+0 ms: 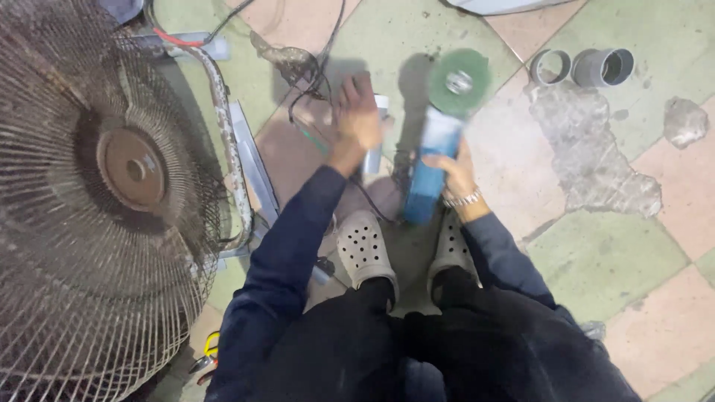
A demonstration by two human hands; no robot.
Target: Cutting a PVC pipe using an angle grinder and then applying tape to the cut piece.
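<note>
right hand (456, 173) wrapped round blue angle grinder (432, 152) at mid-body, over floor (596, 253) before the clogs; looks heavy, rigid, best gripped by body | green disc (459, 80) at far end, keep clear | left hand (359, 112) blurred on short grey pipe (375, 145), grip unclear

A large rusty wire-guard fan (112, 193) fills the left side. A rusted curved metal tube (226, 126) stands just beside it. Two short grey plastic pipe pieces (581, 67) lie upper right on the green-and-pink tiled floor (618, 253), near a cracked, patched area (588, 156).
</note>
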